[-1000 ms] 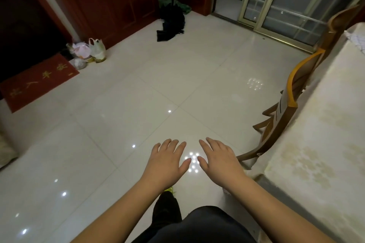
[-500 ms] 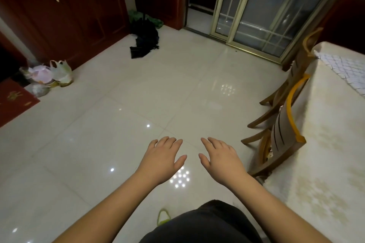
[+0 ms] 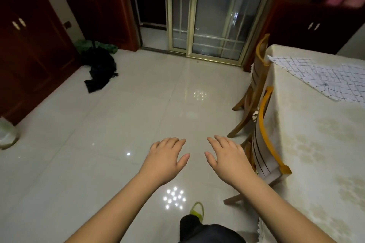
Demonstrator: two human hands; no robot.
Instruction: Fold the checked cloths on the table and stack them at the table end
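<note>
A white checked cloth (image 3: 324, 77) with thin dark lines lies spread and rumpled on the far part of the table (image 3: 320, 144), which wears a cream patterned cover at the right. My left hand (image 3: 166, 159) and my right hand (image 3: 227, 158) hover side by side over the floor, palms down, fingers straight and slightly spread, holding nothing. Both hands are left of the table and well short of the cloth. The cloth runs out of view at the right edge.
Two wooden chairs (image 3: 262, 124) stand tucked against the table's left side. A dark heap of fabric (image 3: 98, 69) lies on the glossy tiled floor by red cabinets (image 3: 29, 45). Glass sliding doors (image 3: 207, 16) fill the back wall. A plastic bag (image 3: 7, 132) sits at far left.
The view has swung right and lifted, bringing the table, a second chair and the checked cloth into sight. Both hands stay flat and empty in front of me.
</note>
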